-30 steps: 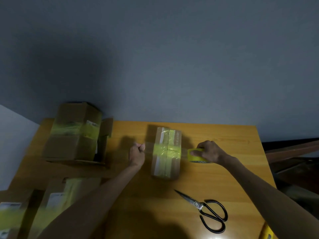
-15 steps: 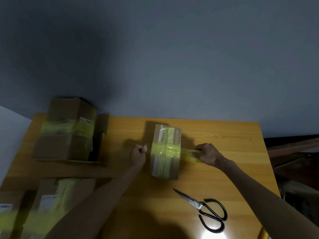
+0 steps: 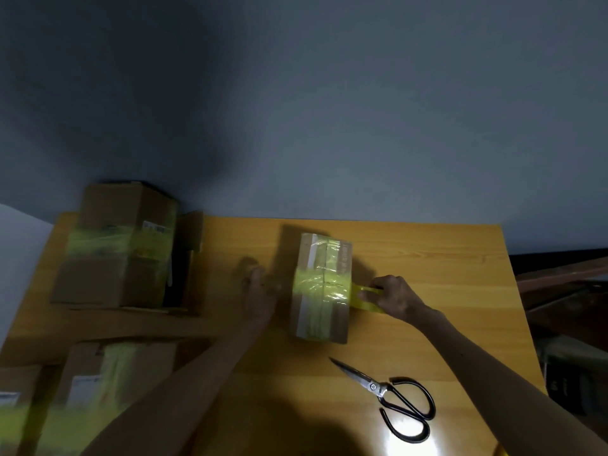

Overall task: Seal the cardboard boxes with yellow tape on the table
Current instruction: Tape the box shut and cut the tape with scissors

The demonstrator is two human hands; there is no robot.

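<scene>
A small cardboard box (image 3: 324,319) lies in the middle of the wooden table (image 3: 427,258), with a yellow tape band (image 3: 320,286) across its top. My right hand (image 3: 393,297) grips the yellow tape roll (image 3: 365,301) right against the box's right side, and a short strip runs from the roll to the box. My left hand (image 3: 260,294) is blurred just left of the box, close to its left face. Its fingers cannot be made out.
Black-handled scissors (image 3: 391,394) lie shut on the table in front of the box. A taller taped box (image 3: 121,245) stands at the far left. More taped boxes (image 3: 98,376) sit at the near left. The wall runs along the table's far edge.
My right hand has brought the roll in against the box, shortening the free strip. My left hand dropped slightly beside the box's left face. The camera tilted a little.
</scene>
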